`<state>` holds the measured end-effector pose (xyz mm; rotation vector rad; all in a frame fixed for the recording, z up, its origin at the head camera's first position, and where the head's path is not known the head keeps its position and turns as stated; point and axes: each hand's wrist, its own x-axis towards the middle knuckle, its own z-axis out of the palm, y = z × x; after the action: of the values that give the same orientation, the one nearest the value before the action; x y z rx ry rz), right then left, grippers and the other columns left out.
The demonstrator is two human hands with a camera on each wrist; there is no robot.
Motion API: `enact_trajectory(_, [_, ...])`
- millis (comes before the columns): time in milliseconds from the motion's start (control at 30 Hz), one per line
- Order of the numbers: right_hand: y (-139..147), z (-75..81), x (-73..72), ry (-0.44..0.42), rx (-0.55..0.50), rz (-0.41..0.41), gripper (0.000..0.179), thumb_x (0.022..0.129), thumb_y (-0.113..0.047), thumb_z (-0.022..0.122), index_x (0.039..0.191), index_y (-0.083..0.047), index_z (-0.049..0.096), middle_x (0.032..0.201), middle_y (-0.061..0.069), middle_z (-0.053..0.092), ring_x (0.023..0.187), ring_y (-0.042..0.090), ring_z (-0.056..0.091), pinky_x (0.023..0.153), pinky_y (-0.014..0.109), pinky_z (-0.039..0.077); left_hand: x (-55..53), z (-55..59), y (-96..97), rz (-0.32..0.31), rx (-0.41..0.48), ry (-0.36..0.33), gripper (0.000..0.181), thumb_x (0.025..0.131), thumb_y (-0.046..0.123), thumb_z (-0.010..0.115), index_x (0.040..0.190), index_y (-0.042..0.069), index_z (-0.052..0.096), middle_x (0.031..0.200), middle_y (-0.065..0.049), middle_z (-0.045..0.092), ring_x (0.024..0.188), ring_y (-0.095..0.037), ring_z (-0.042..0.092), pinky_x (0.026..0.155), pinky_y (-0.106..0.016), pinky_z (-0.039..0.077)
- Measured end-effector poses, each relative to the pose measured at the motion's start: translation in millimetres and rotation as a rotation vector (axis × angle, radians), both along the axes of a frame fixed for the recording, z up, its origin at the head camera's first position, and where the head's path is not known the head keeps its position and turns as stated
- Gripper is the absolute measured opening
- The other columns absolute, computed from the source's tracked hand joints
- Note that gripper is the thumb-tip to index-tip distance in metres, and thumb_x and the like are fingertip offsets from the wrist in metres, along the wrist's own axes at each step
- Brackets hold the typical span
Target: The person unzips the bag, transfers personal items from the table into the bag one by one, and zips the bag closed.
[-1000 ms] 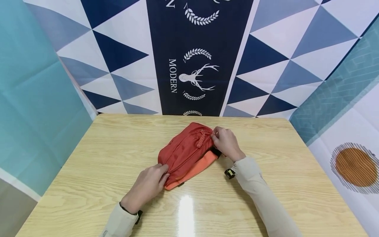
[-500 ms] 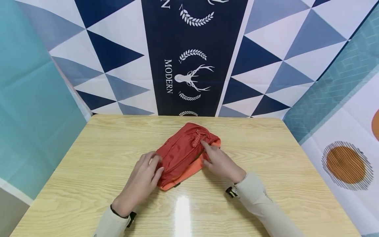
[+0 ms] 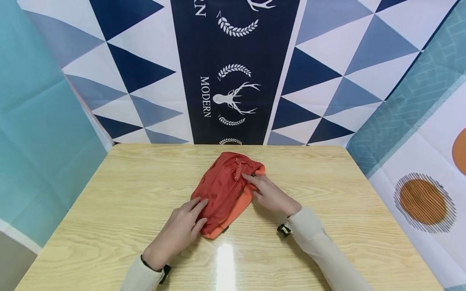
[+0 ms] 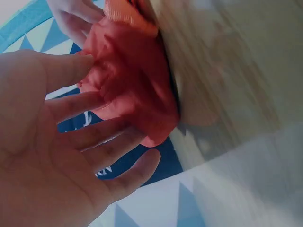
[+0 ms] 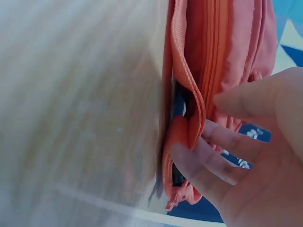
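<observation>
A red waist bag (image 3: 222,186) with an orange strap (image 3: 238,208) lies slantwise on the table, a braided zip pull (image 3: 238,171) on its upper face. At its near left end, my left hand (image 3: 180,226) rests with fingers spread; in the left wrist view that hand (image 4: 52,142) shows an uncurled palm beside the red fabric (image 4: 137,80). My right hand (image 3: 271,195) touches the bag's right end with extended fingers. In the right wrist view, its fingertips lie against the orange strap (image 5: 189,85) and the thumb is by the bag's side. A dark buckle part (image 5: 177,175) is partly hidden.
The wooden table (image 3: 320,190) extends around the bag, and its far edge lies just behind it. A patterned cloth wall (image 3: 233,60) rises there. Cloth panels hang at left and right.
Both hands released their pinch on the bag's ends, lifted slightly, then came to rest on it again. The bag has turned a little, and its right end has shifted left.
</observation>
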<state>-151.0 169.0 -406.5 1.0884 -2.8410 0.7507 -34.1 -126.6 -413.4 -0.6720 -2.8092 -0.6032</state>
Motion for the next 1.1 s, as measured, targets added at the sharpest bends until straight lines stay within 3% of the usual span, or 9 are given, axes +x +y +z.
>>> enact_trajectory(100, [2.7, -1.3, -12.9, -0.004, 0.009, 0.004, 0.063, 0.091, 0.012, 0.051, 0.150, -0.009, 0.044, 0.134, 0.021, 0.057, 0.119, 0.034, 0.054, 0.103, 0.048, 0.043, 1.7, 3.7, 5.8, -0.031, -0.017, -0.010, 0.045, 0.098, 0.026, 0.065, 0.139, 0.009, 0.058, 0.133, -0.020, 0.059, 0.121, -0.035, 0.058, 0.088, -0.055, 0.050])
enact_trajectory(200, [4.9, -1.4, -21.7, -0.015, 0.042, -0.034, 0.062, 0.096, 0.008, 0.048, 0.152, -0.018, 0.043, 0.138, 0.019, 0.055, 0.123, 0.034, 0.050, 0.107, 0.050, 0.039, -1.8, 6.2, 12.3, -0.090, 0.034, -0.032, 0.038, 0.099, 0.023, 0.062, 0.135, 0.010, 0.062, 0.127, -0.014, 0.063, 0.116, -0.028, 0.061, 0.091, -0.049, 0.052])
enact_trajectory(333, [4.4, -1.0, -19.6, 0.029, 0.076, -0.048, 0.056, 0.099, 0.000, 0.050, 0.152, -0.015, 0.042, 0.139, 0.021, 0.054, 0.127, 0.039, 0.049, 0.111, 0.055, 0.033, -13.9, 9.4, 12.5, -0.152, 0.124, -0.068, 0.028, 0.101, 0.018, 0.059, 0.128, 0.011, 0.066, 0.119, -0.004, 0.065, 0.109, -0.017, 0.063, 0.090, -0.036, 0.054])
enact_trajectory(467, [5.7, -0.7, 4.8, 0.129, 0.148, -0.024, 0.052, 0.096, -0.002, 0.055, 0.148, -0.002, 0.045, 0.139, 0.028, 0.051, 0.129, 0.045, 0.048, 0.111, 0.058, 0.031, -35.0, 11.3, 4.1, -0.164, 0.156, -0.043, 0.021, 0.101, 0.015, 0.058, 0.120, 0.010, 0.067, 0.116, -0.002, 0.063, 0.105, -0.014, 0.062, 0.086, -0.032, 0.054])
enact_trajectory(633, [4.4, 3.5, 48.2, 0.216, 0.138, 0.001, 0.051, 0.091, -0.002, 0.065, 0.140, 0.001, 0.053, 0.143, 0.028, 0.048, 0.131, 0.044, 0.047, 0.108, 0.052, 0.039, -78.2, 20.8, -6.6, -0.139, 0.157, -0.002, 0.028, 0.102, 0.016, 0.056, 0.128, 0.005, 0.060, 0.126, -0.010, 0.057, 0.116, -0.023, 0.057, 0.097, -0.042, 0.050])
enact_trajectory(767, [-8.2, 7.4, 79.9, 0.252, 0.135, 0.078, 0.071, 0.085, 0.003, 0.068, 0.151, -0.013, 0.043, 0.144, 0.017, 0.050, 0.131, 0.031, 0.050, 0.105, 0.043, 0.044, -119.4, 28.1, -5.2, -0.151, 0.146, -0.062, 0.039, 0.106, 0.020, 0.049, 0.142, 0.007, 0.050, 0.143, -0.016, 0.046, 0.132, -0.032, 0.046, 0.109, -0.051, 0.038])
enact_trajectory(867, [-20.8, 7.7, 98.4, 0.262, 0.225, 0.147, 0.085, 0.084, 0.001, 0.070, 0.155, -0.026, 0.034, 0.146, 0.013, 0.047, 0.130, 0.027, 0.049, 0.103, 0.042, 0.046, -144.6, 29.9, 1.3, -0.173, 0.094, -0.104, 0.042, 0.107, 0.021, 0.045, 0.147, 0.011, 0.047, 0.154, -0.020, 0.035, 0.141, -0.038, 0.036, 0.113, -0.055, 0.031])
enact_trajectory(967, [-24.8, 7.3, 110.0, 0.298, 0.324, 0.142, 0.078, 0.087, -0.010, 0.072, 0.154, -0.031, 0.037, 0.146, 0.013, 0.047, 0.128, 0.028, 0.049, 0.098, 0.043, 0.049, -159.7, 24.8, 9.3, -0.194, 0.028, -0.115, 0.039, 0.107, 0.020, 0.044, 0.143, 0.010, 0.053, 0.156, -0.024, 0.031, 0.142, -0.043, 0.031, 0.114, -0.057, 0.027])
enact_trajectory(1100, [-10.8, 6.6, 114.1, 0.349, 0.357, 0.037, 0.051, 0.095, -0.025, 0.064, 0.145, -0.025, 0.051, 0.142, 0.012, 0.052, 0.123, 0.030, 0.052, 0.092, 0.044, 0.052, -162.3, 12.9, 16.9, -0.171, -0.002, -0.106, 0.035, 0.104, 0.021, 0.050, 0.134, 0.006, 0.062, 0.152, -0.027, 0.036, 0.142, -0.044, 0.031, 0.113, -0.058, 0.027])
